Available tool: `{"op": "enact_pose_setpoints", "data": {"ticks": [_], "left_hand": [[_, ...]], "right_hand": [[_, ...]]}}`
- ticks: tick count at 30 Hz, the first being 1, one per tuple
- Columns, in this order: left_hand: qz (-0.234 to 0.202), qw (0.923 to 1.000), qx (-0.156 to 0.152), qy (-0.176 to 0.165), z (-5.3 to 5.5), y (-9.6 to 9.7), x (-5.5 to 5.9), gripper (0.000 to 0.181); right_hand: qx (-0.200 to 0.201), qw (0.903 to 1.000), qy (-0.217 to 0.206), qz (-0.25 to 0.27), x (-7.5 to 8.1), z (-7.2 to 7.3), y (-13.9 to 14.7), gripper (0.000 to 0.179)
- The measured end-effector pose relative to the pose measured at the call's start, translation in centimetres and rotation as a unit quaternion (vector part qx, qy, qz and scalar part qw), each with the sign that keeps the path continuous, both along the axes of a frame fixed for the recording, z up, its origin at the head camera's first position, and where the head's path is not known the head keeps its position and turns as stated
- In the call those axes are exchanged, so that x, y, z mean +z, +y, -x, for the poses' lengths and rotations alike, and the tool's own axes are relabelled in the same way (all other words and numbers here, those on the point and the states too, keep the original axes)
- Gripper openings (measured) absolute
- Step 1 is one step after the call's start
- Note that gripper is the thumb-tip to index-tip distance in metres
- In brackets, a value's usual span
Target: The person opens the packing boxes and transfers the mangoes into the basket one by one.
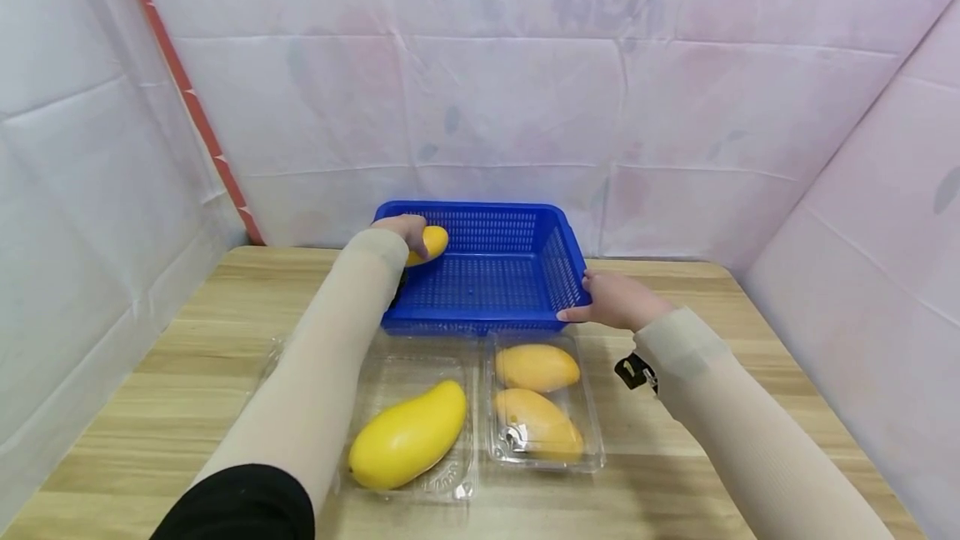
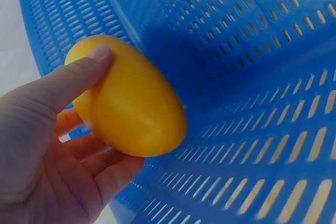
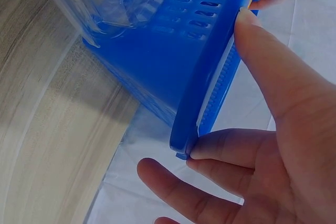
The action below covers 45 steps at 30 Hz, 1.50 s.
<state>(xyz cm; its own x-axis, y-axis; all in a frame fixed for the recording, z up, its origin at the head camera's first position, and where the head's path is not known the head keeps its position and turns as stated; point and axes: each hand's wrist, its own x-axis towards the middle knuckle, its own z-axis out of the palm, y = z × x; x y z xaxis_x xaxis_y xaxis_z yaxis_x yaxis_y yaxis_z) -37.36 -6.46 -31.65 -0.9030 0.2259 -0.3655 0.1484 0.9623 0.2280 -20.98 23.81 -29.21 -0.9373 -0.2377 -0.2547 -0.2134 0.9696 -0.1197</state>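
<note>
Nearest on the desk (image 1: pixel 135 407), a large yellow mango (image 1: pixel 408 436) lies slantwise in a clear plastic box (image 1: pixel 447 477), whose raised sides likely keep it from rolling. Just to its right, two smaller mangoes (image 1: pixel 537 367) sit one behind the other in a narrower clear tray (image 1: pixel 592 440); the snug fit probably keeps them in line. Beyond both stands a blue basket (image 1: pixel 480 286). The right hand (image 1: pixel 621 298) grips its near right corner, thumb on the near rim, fingers on the side rim, presumably to steady it. Farther off, at the basket's left end, the left hand (image 1: pixel 407 230) holds another mango (image 2: pixel 136 106) within the walls, thumb on top, fingers beneath: a hold suited to smooth, round fruit. Cannot tell whether this mango touches the basket. A pale cloth (image 1: pixel 487 107) hangs behind everything.
</note>
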Motion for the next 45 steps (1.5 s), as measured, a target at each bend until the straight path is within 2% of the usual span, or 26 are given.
{"op": "enact_pose_setpoints", "data": {"ticks": [5,10,15,20,27,33,36,45], "left_hand": [[-0.002,0.9998,0.018,-0.010,0.2,0.0,-0.8,0.058],[-0.013,0.9980,0.051,-0.036,-0.3,0.3,-1.4,0.054],[0.000,0.9976,0.062,-0.030,-0.6,0.5,-1.6,0.052],[-0.024,0.9955,0.084,-0.036,-0.4,0.7,-2.1,0.049],[0.010,0.9990,0.041,-0.014,0.1,0.6,-2.8,0.050],[0.010,0.9987,0.045,-0.019,-0.3,0.4,-2.5,0.052],[0.014,0.9989,0.038,-0.023,-0.4,-0.2,-2.1,0.053],[0.008,0.9996,0.021,-0.017,-0.6,-1.0,0.6,0.060]], "right_hand": [[0.002,1.0000,0.001,0.005,-0.1,-0.1,-0.2,0.087],[0.002,1.0000,-0.001,-0.002,-0.1,0.0,-0.1,0.087],[-0.003,1.0000,-0.006,0.001,0.0,0.0,-0.2,0.089],[-0.007,0.9999,-0.005,0.007,0.1,-0.2,-0.1,0.089],[-0.004,1.0000,-0.008,0.003,0.2,-0.2,-0.1,0.090],[-0.004,0.9999,-0.010,0.004,0.0,0.0,-0.1,0.090],[-0.001,0.9999,-0.011,0.008,-0.2,0.2,-0.2,0.091],[0.007,0.9999,-0.008,0.003,0.0,0.6,-0.3,0.087]]}}
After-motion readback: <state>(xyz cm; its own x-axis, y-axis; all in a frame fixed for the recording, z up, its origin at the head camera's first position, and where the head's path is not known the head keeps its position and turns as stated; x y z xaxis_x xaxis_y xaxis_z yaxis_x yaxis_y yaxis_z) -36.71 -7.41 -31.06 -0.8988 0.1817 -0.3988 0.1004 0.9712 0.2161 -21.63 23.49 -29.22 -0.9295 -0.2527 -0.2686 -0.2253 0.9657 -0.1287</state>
